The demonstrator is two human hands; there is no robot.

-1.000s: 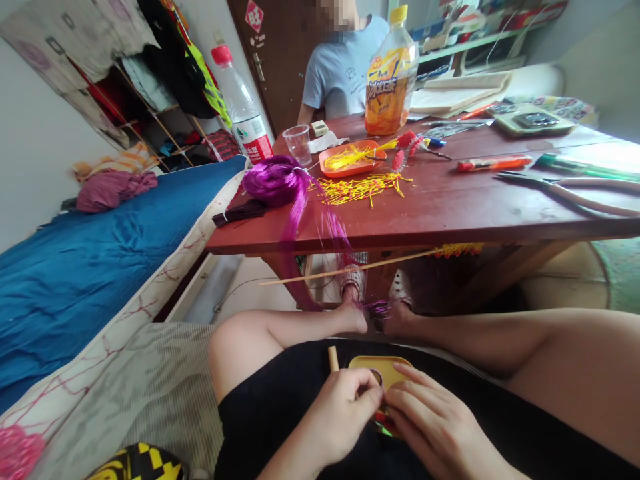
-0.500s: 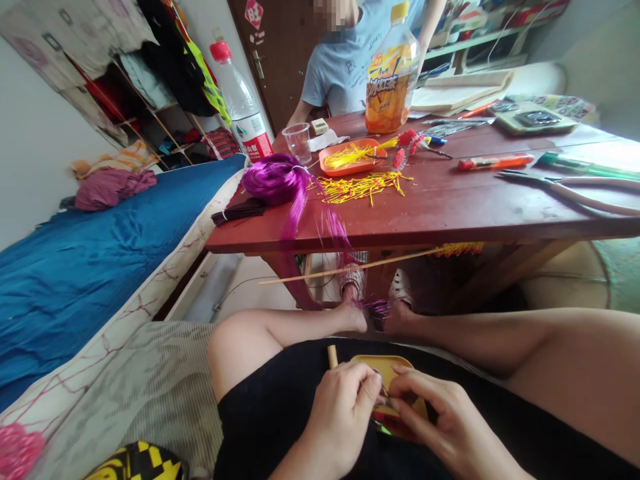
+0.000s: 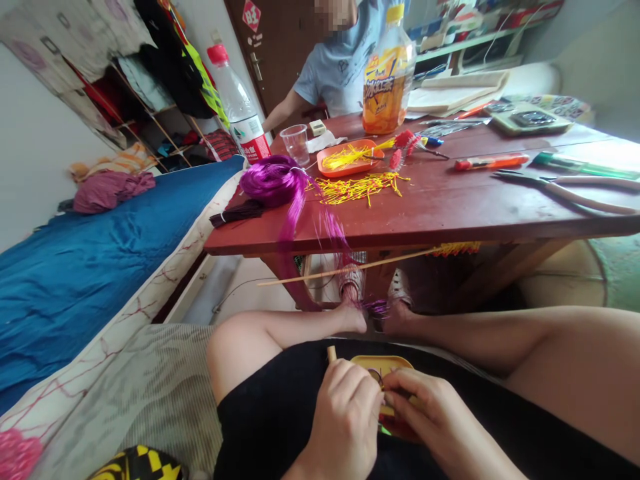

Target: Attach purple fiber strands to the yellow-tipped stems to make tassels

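Observation:
Over my lap, my left hand (image 3: 347, 413) is closed, with the end of a round wooden stick (image 3: 332, 354) poking out above its knuckles. My right hand (image 3: 430, 403) is pinched right beside it, its fingertips meeting those of the left. A thin dark strand (image 3: 376, 375) curves up at the meeting fingertips; the hands cover most of it. Beneath both hands lies a small yellow tray (image 3: 383, 362) on the black cloth (image 3: 270, 400) over my thighs. Bits of red and green show in the tray, partly hidden by my fingers.
Ahead stands a red-brown table (image 3: 440, 207) bearing purple strands (image 3: 273, 181), yellow stems (image 3: 360, 189), an orange tray (image 3: 345, 172), pliers (image 3: 565, 190) and a tea bottle (image 3: 387, 87). A thin stick (image 3: 320, 273) spans below its edge. Across sits another person (image 3: 335, 77).
My left hand has rolled a little, its back turning up, and moved slightly right. The right fingers have closed in nearer to it. Across the table, the person's arm has shifted left.

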